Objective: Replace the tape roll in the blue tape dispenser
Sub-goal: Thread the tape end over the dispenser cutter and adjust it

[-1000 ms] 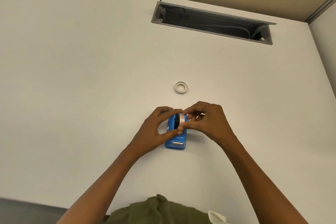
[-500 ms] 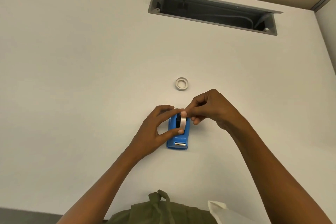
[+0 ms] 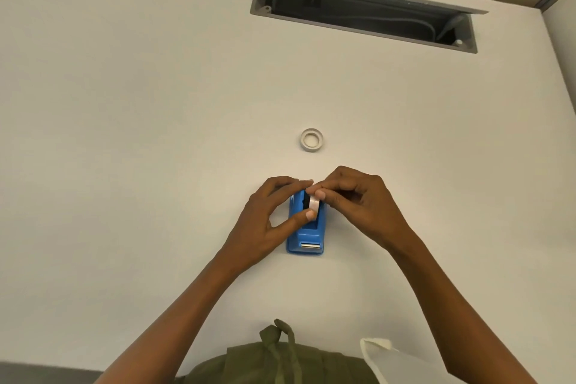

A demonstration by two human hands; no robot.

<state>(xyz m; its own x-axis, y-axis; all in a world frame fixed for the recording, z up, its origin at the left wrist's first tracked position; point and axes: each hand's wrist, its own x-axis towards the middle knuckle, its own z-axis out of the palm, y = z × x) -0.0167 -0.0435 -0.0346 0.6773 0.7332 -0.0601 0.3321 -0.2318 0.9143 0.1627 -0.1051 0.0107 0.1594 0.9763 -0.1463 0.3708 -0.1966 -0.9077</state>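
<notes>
tape roll (image 3: 313,204): mostly hidden by my fingertips, seating unclear
dispenser (image 3: 307,229): far end covered by my hands
my forearms: cut off at bottom edge
green bag (image 3: 274,363): cut by bottom edge
white bag (image 3: 396,362): partly behind my right arm

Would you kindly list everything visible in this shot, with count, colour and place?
tape dispenser: one, blue, standing on the desk near the middle
tape roll: one, whitish, seated in the dispenser, pinched by both hands
spare ring: one, white, flat on the desk beyond the dispenser
desk: one, white
cable tray: one, grey, open, recessed at the desk's far edge
bag: one, olive green, near edge
white item: one, near edge, unclear
left hand: on the roll
right hand: on the roll
</notes>
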